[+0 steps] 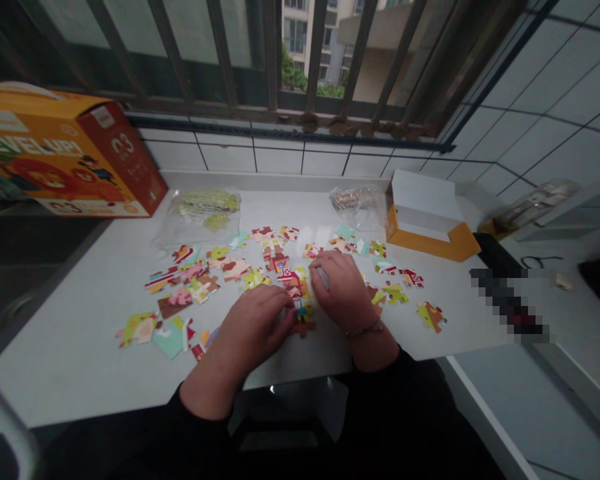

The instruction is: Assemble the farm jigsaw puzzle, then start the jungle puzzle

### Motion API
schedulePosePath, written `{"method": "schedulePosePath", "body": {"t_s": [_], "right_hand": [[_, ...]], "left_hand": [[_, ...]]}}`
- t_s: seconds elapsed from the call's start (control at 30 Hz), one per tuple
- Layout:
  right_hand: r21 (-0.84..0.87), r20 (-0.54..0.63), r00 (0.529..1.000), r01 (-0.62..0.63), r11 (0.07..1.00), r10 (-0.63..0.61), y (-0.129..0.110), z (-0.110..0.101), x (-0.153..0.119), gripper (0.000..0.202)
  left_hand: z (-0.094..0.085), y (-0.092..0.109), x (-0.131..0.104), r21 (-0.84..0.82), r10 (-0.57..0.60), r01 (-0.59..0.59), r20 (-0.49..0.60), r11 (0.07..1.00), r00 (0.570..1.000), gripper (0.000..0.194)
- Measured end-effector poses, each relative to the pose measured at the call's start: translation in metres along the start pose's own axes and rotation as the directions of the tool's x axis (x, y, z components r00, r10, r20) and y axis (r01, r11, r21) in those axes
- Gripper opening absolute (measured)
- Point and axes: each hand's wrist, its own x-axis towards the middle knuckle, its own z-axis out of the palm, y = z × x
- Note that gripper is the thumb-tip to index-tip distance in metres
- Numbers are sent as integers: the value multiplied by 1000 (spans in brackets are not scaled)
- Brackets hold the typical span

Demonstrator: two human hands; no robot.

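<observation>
Jigsaw puzzle pieces lie spread over the white table. In the middle, a short column of joined puzzle pieces [293,291] shows a red barn front and a figure in blue-green. My left hand [257,320] lies at its left side, fingers curled together, with the fingertips and thumb against these pieces. On the right, my right hand [343,283] is curled just beside the column. A small greyish patch shows between its thumb and fingers, and I cannot make out whether that is a held piece or the table. The fingertips of both hands are partly hidden.
An orange carton [115,157] stands at the back left, beside a clear bag of green pieces [210,207]. Further right lie another clear bag [357,199] and an open orange-and-white box [425,220]. Loose pieces [175,303] surround my hands. A barred window rises behind.
</observation>
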Motion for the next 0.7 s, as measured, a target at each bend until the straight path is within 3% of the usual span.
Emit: {"method": "schedulePosePath", "body": {"t_s": [0.1, 0.2, 0.33, 0.5, 0.7], "right_hand": [[-102, 107, 986, -116, 988, 127, 7, 5, -3, 51], [-174, 228, 955, -154, 973, 192, 8, 10, -7, 57], [-171, 232, 957, -137, 976, 175, 9, 7, -8, 43], [-105, 152, 977, -136, 985, 151, 26, -1, -8, 17], [-32, 192, 972, -129, 991, 133, 46, -9, -8, 11]], "left_hand": [[7, -4, -1, -51, 100, -100, -19, 994, 995, 31], [11, -7, -2, -42, 64, -61, 79, 997, 995, 33], [8, -8, -1, -13, 14, -12, 104, 1000, 995, 27], [5, -8, 1, 1, -4, 4, 105, 1000, 994, 17], [7, -10, -1, -9, -11, 11, 71, 1000, 997, 26]]}}
